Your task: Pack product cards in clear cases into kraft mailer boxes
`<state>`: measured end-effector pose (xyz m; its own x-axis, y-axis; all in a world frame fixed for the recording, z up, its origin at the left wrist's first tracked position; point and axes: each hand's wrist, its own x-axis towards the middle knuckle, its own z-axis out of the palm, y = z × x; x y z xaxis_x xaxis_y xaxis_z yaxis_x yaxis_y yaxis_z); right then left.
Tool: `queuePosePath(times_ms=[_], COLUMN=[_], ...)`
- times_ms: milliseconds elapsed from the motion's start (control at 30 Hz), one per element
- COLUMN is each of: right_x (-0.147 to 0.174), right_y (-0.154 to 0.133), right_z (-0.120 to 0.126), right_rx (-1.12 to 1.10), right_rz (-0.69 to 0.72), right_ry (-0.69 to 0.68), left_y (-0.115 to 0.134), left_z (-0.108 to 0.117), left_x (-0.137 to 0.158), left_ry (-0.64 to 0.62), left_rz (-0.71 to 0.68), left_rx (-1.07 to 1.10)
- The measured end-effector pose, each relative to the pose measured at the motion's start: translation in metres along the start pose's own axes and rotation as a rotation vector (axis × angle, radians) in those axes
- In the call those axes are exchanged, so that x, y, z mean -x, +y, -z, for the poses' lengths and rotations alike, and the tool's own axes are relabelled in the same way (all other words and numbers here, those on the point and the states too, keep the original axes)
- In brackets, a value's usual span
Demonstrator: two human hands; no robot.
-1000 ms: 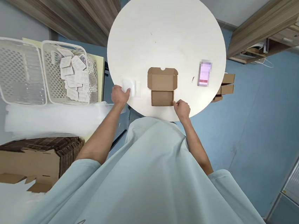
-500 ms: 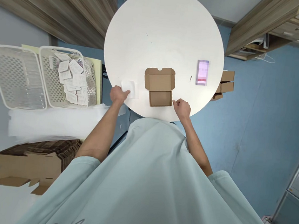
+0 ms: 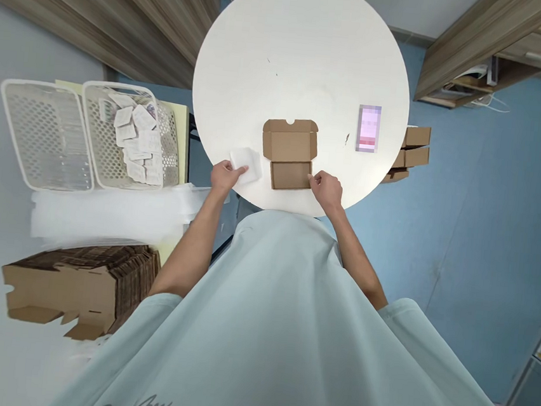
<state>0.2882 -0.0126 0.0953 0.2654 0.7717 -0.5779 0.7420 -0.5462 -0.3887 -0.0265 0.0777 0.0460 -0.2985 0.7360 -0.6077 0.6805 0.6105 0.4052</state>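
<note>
An open cardboard box [image 3: 291, 175] lies near the front edge of the round white table [image 3: 309, 47], its lid folded back away from me. My left hand [image 3: 225, 176] grips a thin white packet [image 3: 246, 164] by its left side, with the thumb on top. That packet is just left of the box and apart from it; what it contains I cannot make out. My right hand [image 3: 326, 189] has its fingers pinched on the box's right wall.
A phone [image 3: 368, 129] with a blurred screen lies on the right of the table. On the left stand a white basket [image 3: 97, 161] of small white packets, a second basket [image 3: 48, 130], white sheeting [image 3: 107, 213] and stacked flat cardboard [image 3: 61, 291]. Small boxes [image 3: 416, 156] stand beyond the table's right edge.
My left hand has moved right with the white packet, closer to the box. My right hand has shifted slightly left onto the box's wall. The view has moved a little.
</note>
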Motion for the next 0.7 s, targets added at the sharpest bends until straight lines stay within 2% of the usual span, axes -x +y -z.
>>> queuePosePath(times_ms=[67, 167, 267, 433, 500, 600, 700], right_x=[-0.003, -0.008, -0.011, -0.008, -0.004, -0.001, -0.001], right_y=[0.002, 0.003, -0.001, -0.014, -0.019, -0.020, -0.013], right_z=[0.000, -0.002, -0.008, -0.017, -0.021, -0.027, -0.033], right_rx=[-0.075, -0.246, -0.498, -0.853, -0.909, -0.957, -0.894], right_rz=[0.046, 0.119, 0.155, 0.193, 0.202, 0.238, 0.245], right_ry=[0.009, -0.015, -0.121, -0.419, -0.465, -0.421, -0.296], left_y=[-0.007, -0.016, -0.020, -0.007, 0.001, 0.011, 0.015], left_z=[0.004, 0.010, 0.013, 0.004, -0.002, -0.012, -0.026], left_x=[0.018, 0.044, 0.064, 0.077, 0.079, 0.080, 0.078], left_ry=[-0.072, -0.320, -0.495, -0.616, -0.650, -0.669, -0.634], left_rz=[-0.013, -0.065, -0.090, -0.113, -0.124, -0.140, -0.158], left_rx=[0.244, 0.611, 0.783, 0.803, 0.764, 0.697, 0.639])
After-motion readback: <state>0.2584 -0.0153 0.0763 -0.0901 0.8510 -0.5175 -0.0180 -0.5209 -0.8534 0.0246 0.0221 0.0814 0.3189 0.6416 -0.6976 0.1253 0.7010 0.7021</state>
